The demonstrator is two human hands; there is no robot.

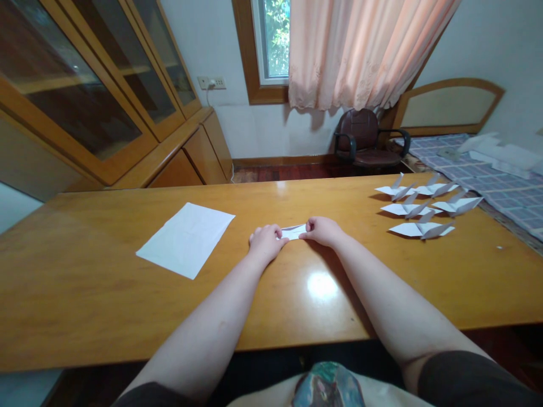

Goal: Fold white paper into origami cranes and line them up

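A small piece of folded white paper (293,232) lies low at the middle of the wooden table, between my two hands. My left hand (266,242) pinches its left end with the fingers curled. At its right end, my right hand (323,230) grips the paper between thumb and bent fingers. The fingers cover both ends, so only the middle of the folded paper shows. To the left rests a flat white sheet of paper (186,240), apart from my left hand. Several folded paper cranes (422,229) stand grouped on the right side of the table.
The glossy wooden table (106,305) spans the view. Behind it are a glass-door cabinet (139,62) at left, a brown armchair (360,138) and a peach curtain (348,51). A bed with a checked cover (479,164) borders the table's right end.
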